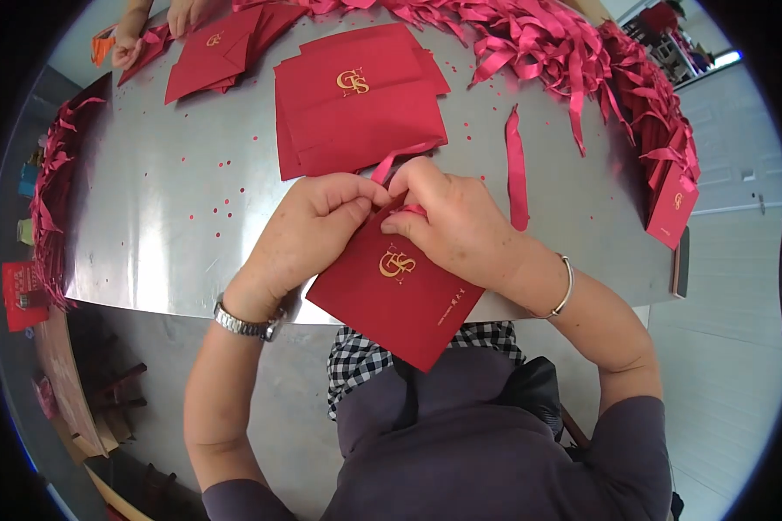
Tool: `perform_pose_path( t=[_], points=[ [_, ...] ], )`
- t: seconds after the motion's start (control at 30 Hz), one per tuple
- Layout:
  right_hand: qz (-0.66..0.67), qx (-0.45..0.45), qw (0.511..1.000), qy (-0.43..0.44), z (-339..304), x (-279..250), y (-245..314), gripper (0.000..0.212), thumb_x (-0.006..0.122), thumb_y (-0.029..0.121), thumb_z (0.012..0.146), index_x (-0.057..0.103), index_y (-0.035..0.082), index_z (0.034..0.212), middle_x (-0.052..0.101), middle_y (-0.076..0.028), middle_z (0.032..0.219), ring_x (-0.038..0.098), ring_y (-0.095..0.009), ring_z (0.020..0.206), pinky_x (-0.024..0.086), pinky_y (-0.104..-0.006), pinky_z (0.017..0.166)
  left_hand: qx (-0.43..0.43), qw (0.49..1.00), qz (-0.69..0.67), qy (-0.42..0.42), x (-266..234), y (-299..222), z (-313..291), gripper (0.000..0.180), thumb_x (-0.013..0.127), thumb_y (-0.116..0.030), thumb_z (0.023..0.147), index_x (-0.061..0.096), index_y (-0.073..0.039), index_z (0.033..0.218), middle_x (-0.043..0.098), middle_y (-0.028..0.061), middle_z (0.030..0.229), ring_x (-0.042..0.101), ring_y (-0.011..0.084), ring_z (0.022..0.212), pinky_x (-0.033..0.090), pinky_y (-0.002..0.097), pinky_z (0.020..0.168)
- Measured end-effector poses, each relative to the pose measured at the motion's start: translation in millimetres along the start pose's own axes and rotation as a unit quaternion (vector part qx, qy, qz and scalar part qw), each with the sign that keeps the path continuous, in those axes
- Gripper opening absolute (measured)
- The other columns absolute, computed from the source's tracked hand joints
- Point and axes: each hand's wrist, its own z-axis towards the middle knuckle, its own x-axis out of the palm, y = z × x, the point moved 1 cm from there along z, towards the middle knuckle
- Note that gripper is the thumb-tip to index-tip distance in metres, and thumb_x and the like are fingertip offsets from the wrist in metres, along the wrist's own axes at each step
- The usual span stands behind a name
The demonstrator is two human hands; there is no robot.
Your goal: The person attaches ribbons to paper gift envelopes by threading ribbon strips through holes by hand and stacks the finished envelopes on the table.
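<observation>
While the left hand (308,224) pinches the bag (397,300), the right hand (460,224) grips it

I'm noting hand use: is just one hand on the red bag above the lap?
No, the left hand and the right hand both grip the red bag near its upper corner.

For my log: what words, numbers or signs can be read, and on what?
Print is located, not copied:
Held red bag: large gold monogram; smaller print, too small to read.
Central bag stack: gold monogram.
Upper-left bag stack: gold monogram.
Rightmost bag: small gold monogram, unreadable print.
Red item, far left: print too small.
</observation>
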Motion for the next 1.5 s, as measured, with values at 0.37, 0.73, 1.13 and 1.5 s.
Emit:
perform_pose_path(
  t=[0.37, 0.73, 1.13, 1.5],
  points=[
    [0.014, 0.019, 0.999, -0.023, -10.4, 10.5, -11.9, 0.047, 0.076, 0.018, 0.077, 0.051, 0.006, 0.115, 0.066, -0.011, 0.076, 0.067, -0.030, 0.071, 0.051, -0.0393, 0.063, 0.144, 0.919, 0.368, 0.000, -1.5, -14.4, 1.9, 0.010, 0.058, -0.001, 0.084, 0.063, 0.001, 0.092, 0.066, 0.0215, 0.085, 0.063, 0.0399, 0.079, 0.051, 0.0431, 0.068],
    [-0.087, 0.047, 0.989, 0.107, -4.2, -4.8, -5.5, 0.061, 0.074, 0.022, 0.077, 0.047, 0.005, 0.129, 0.067, -0.017, 0.087, 0.066, -0.036, 0.079, 0.051, -0.0461, 0.067, 0.056, 0.902, 0.356, -0.238, 6.7, -16.2, -75.4, 0.024, 0.068, -0.003, 0.082, 0.062, 0.000, 0.104, 0.064, 0.0150, 0.092, 0.065, 0.0297, 0.078, 0.052, 0.0371, 0.068],
    [-0.044, 0.058, 0.992, 0.105, -71.6, -106.2, -10.2, 0.044, 0.075, 0.006, 0.073, 0.065, 0.003, 0.115, 0.068, -0.009, 0.081, 0.065, -0.019, 0.069, 0.048, -0.0291, 0.061, -0.093, 0.940, 0.229, -0.237, 17.0, -6.3, -64.5, 0.022, 0.078, -0.006, 0.075, 0.063, 0.003, 0.088, 0.065, 0.0110, 0.078, 0.064, 0.0188, 0.067, 0.051, 0.0320, 0.062],
    [0.456, 0.012, 0.889, -0.027, -102.7, -83.5, 33.4, 0.049, 0.073, -0.001, 0.079, 0.057, -0.010, 0.125, 0.066, -0.017, 0.112, 0.064, -0.020, 0.091, 0.052, -0.0301, 0.078, -0.119, 0.971, 0.167, -0.124, 0.4, -11.0, -53.5, 0.018, 0.073, -0.004, 0.073, 0.065, 0.004, 0.088, 0.064, 0.0102, 0.085, 0.061, 0.0181, 0.071, 0.051, 0.0306, 0.068]
  ],
)
